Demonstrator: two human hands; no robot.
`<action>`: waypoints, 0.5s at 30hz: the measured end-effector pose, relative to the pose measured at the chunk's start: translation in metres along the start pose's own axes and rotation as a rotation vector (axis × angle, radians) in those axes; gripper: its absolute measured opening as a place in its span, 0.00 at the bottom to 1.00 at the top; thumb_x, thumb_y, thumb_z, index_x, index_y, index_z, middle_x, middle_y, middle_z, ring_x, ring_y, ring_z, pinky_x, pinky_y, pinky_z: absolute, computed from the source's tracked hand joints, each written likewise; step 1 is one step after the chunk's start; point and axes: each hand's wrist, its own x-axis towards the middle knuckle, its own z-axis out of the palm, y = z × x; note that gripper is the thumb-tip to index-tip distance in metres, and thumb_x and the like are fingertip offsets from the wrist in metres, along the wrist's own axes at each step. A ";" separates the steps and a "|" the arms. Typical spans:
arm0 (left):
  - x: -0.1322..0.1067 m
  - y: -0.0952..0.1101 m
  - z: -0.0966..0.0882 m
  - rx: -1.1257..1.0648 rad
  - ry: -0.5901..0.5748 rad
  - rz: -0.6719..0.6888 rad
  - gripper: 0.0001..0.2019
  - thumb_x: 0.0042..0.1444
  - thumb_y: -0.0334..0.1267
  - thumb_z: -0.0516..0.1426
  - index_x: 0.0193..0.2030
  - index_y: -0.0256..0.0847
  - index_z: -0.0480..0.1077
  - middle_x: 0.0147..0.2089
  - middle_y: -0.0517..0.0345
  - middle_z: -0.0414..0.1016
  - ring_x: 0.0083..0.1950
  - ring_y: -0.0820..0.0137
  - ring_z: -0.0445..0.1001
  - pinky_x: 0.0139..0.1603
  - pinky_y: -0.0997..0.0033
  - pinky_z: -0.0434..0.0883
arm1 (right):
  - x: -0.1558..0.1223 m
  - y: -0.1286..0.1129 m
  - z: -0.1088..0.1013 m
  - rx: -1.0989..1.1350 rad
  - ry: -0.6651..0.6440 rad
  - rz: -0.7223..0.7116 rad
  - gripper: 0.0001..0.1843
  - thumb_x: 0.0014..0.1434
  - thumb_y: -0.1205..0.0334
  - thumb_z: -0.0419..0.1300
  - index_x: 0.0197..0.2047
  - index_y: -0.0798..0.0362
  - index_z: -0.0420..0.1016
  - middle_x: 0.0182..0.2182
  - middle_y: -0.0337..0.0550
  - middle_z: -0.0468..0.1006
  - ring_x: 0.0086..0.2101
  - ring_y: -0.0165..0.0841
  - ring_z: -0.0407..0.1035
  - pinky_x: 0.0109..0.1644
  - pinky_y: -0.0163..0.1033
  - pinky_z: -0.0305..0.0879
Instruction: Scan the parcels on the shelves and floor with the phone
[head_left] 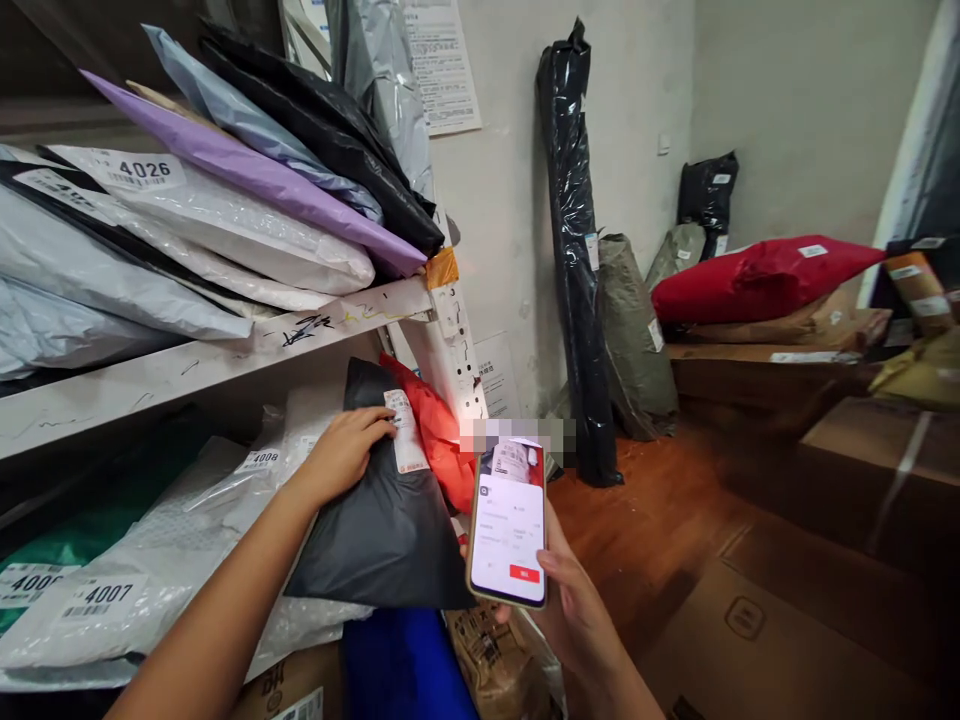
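Observation:
My left hand (349,455) reaches in from the lower left and grips a black plastic mailer bag (375,540) near its upper left side. The fingers lie over its front, with the tips at the edge of a white label (406,430); the thumb is hidden. In my right hand (566,580) is a smartphone (508,535), held upright with the thumb at its right edge. Its lit screen has a camera picture of a label on top and a white panel with a red button below. Directly behind the black bag rests a red-orange bag (439,440).
Numbered parcels (101,605) fill the lower shelf, and more mailers (247,205) lean on the white upper shelf (315,325). A shelf post (461,345) stands just ahead. Long wrapped parcels (574,250) lean on the wall. Cardboard boxes (757,620) and a red parcel (765,280) lie right.

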 end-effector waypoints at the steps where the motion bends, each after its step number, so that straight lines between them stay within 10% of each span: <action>1: 0.015 0.010 -0.001 0.034 -0.107 -0.024 0.17 0.54 0.27 0.47 0.43 0.42 0.74 0.55 0.47 0.70 0.54 0.60 0.69 0.53 0.61 0.65 | 0.000 0.008 -0.005 0.017 0.040 -0.010 0.52 0.52 0.53 0.64 0.71 0.40 0.35 0.55 0.56 0.75 0.45 0.52 0.76 0.22 0.38 0.73; 8: 0.094 0.053 0.009 0.197 -0.184 -0.627 0.44 0.54 0.70 0.36 0.33 0.31 0.78 0.35 0.29 0.77 0.39 0.48 0.77 0.34 0.63 0.66 | -0.004 0.100 -0.018 0.162 0.300 -0.083 0.54 0.54 0.48 0.62 0.71 0.36 0.28 0.57 0.50 0.74 0.45 0.50 0.76 0.21 0.36 0.67; 12: 0.098 0.044 0.010 0.095 -0.313 -0.586 0.37 0.48 0.70 0.47 0.39 0.36 0.79 0.44 0.32 0.78 0.44 0.46 0.76 0.37 0.62 0.67 | -0.025 0.131 -0.039 0.249 0.364 -0.060 0.58 0.49 0.42 0.64 0.71 0.36 0.30 0.57 0.48 0.74 0.48 0.53 0.74 0.35 0.52 0.73; 15: 0.095 0.038 0.007 0.112 -0.406 -0.563 0.23 0.46 0.55 0.57 0.40 0.39 0.79 0.48 0.32 0.76 0.48 0.43 0.74 0.41 0.58 0.66 | -0.040 0.132 -0.058 0.379 0.340 0.005 0.53 0.45 0.40 0.64 0.69 0.40 0.47 0.53 0.48 0.78 0.50 0.54 0.73 0.59 0.64 0.60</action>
